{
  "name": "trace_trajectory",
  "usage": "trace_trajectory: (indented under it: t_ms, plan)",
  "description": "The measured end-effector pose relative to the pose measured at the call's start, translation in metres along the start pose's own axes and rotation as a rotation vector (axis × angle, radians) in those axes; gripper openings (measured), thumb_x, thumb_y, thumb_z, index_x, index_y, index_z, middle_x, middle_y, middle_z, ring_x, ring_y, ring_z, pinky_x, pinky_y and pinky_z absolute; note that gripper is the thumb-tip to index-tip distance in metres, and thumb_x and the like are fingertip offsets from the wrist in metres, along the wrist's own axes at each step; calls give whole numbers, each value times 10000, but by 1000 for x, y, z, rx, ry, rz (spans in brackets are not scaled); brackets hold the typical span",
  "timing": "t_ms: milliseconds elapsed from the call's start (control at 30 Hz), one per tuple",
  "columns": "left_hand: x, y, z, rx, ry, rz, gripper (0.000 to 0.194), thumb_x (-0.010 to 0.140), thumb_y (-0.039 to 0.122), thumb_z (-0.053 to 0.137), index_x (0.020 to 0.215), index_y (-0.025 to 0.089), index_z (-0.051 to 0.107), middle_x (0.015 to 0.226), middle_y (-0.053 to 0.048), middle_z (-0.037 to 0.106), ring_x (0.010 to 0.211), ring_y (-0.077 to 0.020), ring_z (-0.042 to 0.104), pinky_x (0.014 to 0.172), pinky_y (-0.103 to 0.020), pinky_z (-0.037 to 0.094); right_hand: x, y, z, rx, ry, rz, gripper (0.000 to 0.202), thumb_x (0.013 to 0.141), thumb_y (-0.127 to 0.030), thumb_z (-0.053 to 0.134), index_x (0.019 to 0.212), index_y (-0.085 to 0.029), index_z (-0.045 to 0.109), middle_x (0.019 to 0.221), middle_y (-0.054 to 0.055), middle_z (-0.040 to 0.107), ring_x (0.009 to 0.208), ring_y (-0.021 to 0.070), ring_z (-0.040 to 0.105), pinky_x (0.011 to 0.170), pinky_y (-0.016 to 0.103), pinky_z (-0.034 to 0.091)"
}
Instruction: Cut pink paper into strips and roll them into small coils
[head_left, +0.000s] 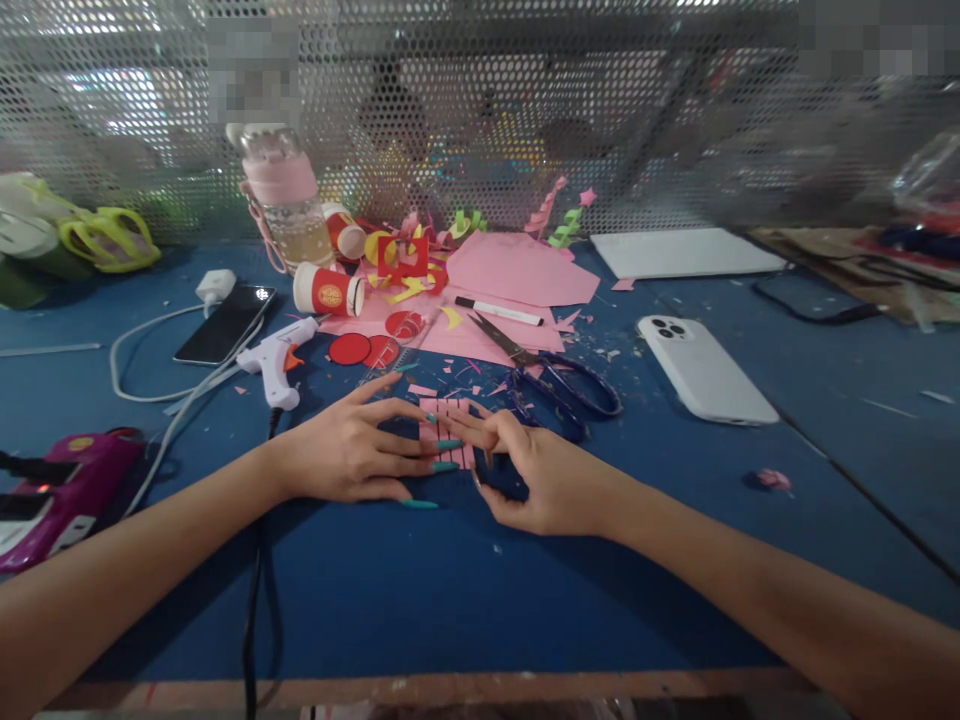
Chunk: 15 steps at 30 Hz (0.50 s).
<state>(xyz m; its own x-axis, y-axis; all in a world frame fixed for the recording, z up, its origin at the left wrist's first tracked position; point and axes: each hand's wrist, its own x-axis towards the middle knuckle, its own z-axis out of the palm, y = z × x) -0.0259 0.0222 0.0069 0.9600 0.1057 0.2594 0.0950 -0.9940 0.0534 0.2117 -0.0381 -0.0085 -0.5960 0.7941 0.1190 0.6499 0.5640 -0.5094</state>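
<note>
On the left, the black cord of the glue gun runs beneath our forearm, so shifting could drag it. Our left hand, spread wide, rests on the lined pink paper on the worktop; our right hand, loosely curved and unclosed, touches its right side. Uneven pressure might crease it; reaching could knock the scissors.

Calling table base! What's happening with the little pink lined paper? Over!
Left grip across pink lined paper; right grip at its right edge. Paper on blue table, partly covered. Blue-handled scissors just beyond right grip. Over.
</note>
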Motion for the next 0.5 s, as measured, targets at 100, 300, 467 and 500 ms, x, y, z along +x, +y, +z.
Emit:
trace_trajectory:
  t_ms: [100,300,467,500]
  plan:
    - [0,-1,0,28,-10,11,313,881,394,451,1094,252,631,1044,10,700,1135,-196,519,1127,-448,62,0,0,0,16,2,-2,313,733,-177,501,1017,-197,372,980,133,682,869,267,674,702,331,537]
    - [0,0,0,7,-18,-12,313,868,398,478,1101,253,628,1063,4,692,1138,-198,523,1127,-448,62,0,0,0,8,4,10,320,724,-182,510,1015,-198,379,955,131,690,875,273,674,708,331,535]
    - [0,-1,1,-34,4,-30,335,852,419,496,1115,249,616,1068,-7,690,1148,-200,509,1120,-469,82,-1,0,1,-9,7,11,293,725,-187,507,985,-197,372,924,134,691,839,273,682,692,326,533]
    - [0,-1,1,-39,10,-30,333,851,416,500,1103,238,624,1071,-8,689,1147,-201,508,1120,-465,89,-1,0,1,-10,10,9,291,725,-186,508,980,-200,369,934,135,690,828,270,685,687,326,534]
